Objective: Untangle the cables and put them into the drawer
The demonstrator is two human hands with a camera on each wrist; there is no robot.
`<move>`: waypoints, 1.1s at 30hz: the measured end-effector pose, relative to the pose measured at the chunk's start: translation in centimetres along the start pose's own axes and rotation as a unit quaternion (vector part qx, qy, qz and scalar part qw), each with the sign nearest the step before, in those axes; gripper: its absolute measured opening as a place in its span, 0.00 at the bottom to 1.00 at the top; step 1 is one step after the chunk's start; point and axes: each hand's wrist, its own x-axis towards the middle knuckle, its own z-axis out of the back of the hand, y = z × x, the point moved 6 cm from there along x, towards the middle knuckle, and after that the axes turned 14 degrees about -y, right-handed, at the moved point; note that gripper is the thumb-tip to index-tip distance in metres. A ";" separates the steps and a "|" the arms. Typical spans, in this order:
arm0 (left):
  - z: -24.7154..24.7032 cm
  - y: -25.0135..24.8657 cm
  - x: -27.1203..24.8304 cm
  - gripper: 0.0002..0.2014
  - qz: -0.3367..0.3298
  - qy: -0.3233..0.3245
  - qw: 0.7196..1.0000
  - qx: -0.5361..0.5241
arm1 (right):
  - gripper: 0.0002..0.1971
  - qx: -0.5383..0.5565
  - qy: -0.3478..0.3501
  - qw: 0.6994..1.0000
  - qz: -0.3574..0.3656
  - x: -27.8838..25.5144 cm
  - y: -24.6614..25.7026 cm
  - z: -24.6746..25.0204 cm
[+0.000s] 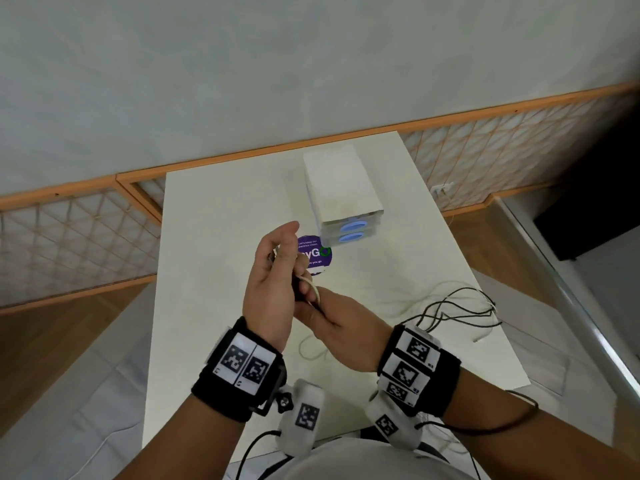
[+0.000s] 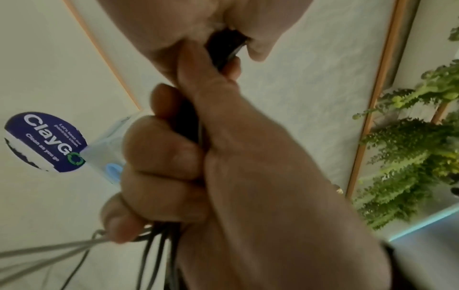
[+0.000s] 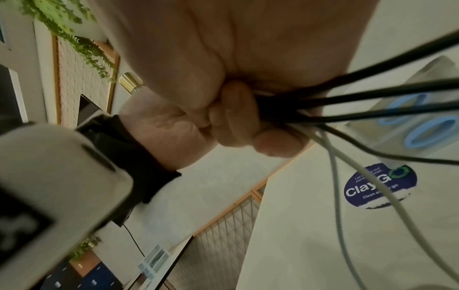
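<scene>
Where both hands [image 1: 298, 292] close on the cables [image 3: 335, 102] (black, white), the grip hides the tangle

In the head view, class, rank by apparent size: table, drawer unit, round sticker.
1. Table
2. Drawer unit
3. Sticker, partly hidden behind the left hand, yet clearly smallest

The light is soft and even, a little dim, with no glare. On the white table [image 1: 214, 237] the shadows are faint. The head view bends straight lines near its edges. Both wrist views are dimmer and warmer; the hanging plants [image 2: 410, 153] are smeared, and the wrist band [image 3: 37, 186] close to the lens is strongly out of focus.
</scene>
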 end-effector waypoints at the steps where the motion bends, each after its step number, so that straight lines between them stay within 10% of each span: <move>1: 0.2 0.1 0.0 0.14 -0.016 -0.014 1.000 0.006 | 0.20 -0.011 0.007 1.000 -0.004 0.0 0.3 -0.1; 8: 0.7 1.2 0.6 0.13 0.020 -0.039 0.999 -0.007 | 0.07 -0.003 -0.003 1.000 0.019 0.7 1.1 -0.6; 20: 0.6 1.9 1.8 0.07 -0.061 -0.050 0.988 0.130 | 0.15 -0.021 -0.053 0.998 0.028 3.0 0.7 -1.1; 28: 1.6 2.6 3.5 0.09 -0.012 -0.133 0.989 0.064 | 0.21 -0.084 -0.015 0.995 0.042 3.4 -1.1 -1.5; 33: 1.9 3.0 4.3 0.11 0.051 -0.141 0.988 -0.046 | 0.08 -0.124 -0.018 0.992 0.007 3.5 -4.1 -0.9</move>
